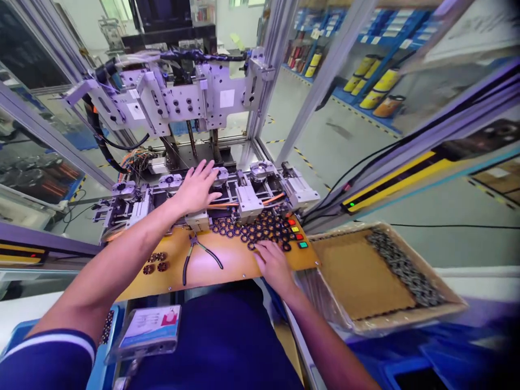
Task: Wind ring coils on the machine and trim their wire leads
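The spread, seemingly unladen left hand [200, 187] reaches over silver metal fixtures [249, 201]; the right hand [275, 264] (grip unclear) meets small black rings [266, 229], presumably clustered within easy reach.

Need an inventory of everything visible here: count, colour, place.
Table: one, orange, front centre
Machine: one, silver, beyond the table
Round holders: four, silver, along the machine
Rings: many, black, table's right half
Wound parts: about four, coppery, table's left
Pliers: one pair, dark handles, table's middle
Buttons: four, two red, one yellow, one green, table's right end
Carton: one, brown, right of the table
Packed parts: many, grey, in the carton
Spools: several, mostly yellow, on blue shelves, back right
Badge: one, white and blue, at the waist
Left hand: one, bare, over the machine's middle
Right hand: one, bare, at the rings' near edge
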Demonstrator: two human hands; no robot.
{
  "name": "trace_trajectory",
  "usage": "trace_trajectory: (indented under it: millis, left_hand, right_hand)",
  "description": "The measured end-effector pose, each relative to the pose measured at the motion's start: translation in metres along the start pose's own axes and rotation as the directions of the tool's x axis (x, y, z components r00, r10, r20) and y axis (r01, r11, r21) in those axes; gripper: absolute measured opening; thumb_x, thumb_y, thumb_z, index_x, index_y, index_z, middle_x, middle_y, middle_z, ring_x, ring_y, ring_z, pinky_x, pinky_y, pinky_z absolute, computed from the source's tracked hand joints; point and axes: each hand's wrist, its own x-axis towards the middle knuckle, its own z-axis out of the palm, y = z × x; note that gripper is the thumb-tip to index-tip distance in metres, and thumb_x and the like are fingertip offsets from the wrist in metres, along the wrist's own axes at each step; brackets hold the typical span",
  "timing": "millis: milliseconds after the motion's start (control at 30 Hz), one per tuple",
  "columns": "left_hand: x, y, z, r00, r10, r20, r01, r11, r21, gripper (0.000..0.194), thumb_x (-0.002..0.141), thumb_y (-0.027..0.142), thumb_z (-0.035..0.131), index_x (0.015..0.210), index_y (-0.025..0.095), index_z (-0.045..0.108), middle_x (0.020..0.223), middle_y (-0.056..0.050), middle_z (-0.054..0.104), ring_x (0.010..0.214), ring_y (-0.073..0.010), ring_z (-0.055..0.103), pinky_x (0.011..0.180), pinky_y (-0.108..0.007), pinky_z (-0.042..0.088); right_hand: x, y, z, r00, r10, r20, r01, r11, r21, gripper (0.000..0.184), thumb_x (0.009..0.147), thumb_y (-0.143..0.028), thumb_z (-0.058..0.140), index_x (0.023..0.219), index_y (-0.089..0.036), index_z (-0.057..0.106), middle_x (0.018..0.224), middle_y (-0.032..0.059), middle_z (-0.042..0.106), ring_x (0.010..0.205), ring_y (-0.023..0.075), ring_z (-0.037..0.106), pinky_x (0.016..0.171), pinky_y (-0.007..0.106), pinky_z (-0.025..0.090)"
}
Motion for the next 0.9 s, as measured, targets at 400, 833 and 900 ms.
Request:
trace_trajectory:
  millis: [400, 833, 900]
  left_hand:
    - [-0.149, 0.080, 0.023, 0.985, -0.162, 0.053, 0.142, 0.606, -0.783, 0.035, 0.089, 0.029, 0.060, 0.120, 0.016, 0.063, 0.107, -0.011, 0.072, 0.092, -0.0205, 0.069, 0.084, -0.035, 0.057]
    - [-0.155, 0.077, 0.019, 0.943, -0.174, -0.285, -0.087, 0.695, -0.714, 0.030, 0.082, 0.032, 0.069, 0.107, 0.015, 0.068, 0.087, -0.008, 0.075, 0.077, -0.0180, 0.071, 0.072, -0.028, 0.058]
    - [-0.155, 0.072, 0.018, 0.942, -0.141, -0.305, -0.111, 0.725, -0.680, 0.040, 0.080, 0.032, 0.072, 0.114, 0.015, 0.065, 0.091, -0.008, 0.075, 0.079, -0.0176, 0.071, 0.073, -0.027, 0.058]
  right_hand:
    - [0.022, -0.059, -0.023, 0.999, -0.015, 0.039, -0.001, 0.921, 0.390, 0.013, 0.090, -0.023, 0.057, 0.092, -0.022, 0.070, 0.105, 0.0086, 0.056, 0.097, 0.0204, 0.058, 0.082, 0.038, 0.053]
    - [0.056, -0.121, -0.040, 0.958, -0.110, 0.264, -0.194, 0.430, 0.882, 0.011, 0.089, -0.024, 0.062, 0.096, -0.026, 0.069, 0.116, 0.0069, 0.062, 0.112, 0.0207, 0.059, 0.098, 0.039, 0.050]
    - [0.067, -0.115, -0.044, 0.942, -0.165, 0.294, -0.194, 0.448, 0.873, 0.010, 0.088, -0.021, 0.063, 0.094, -0.024, 0.069, 0.114, 0.0062, 0.064, 0.110, 0.0192, 0.061, 0.096, 0.037, 0.050]
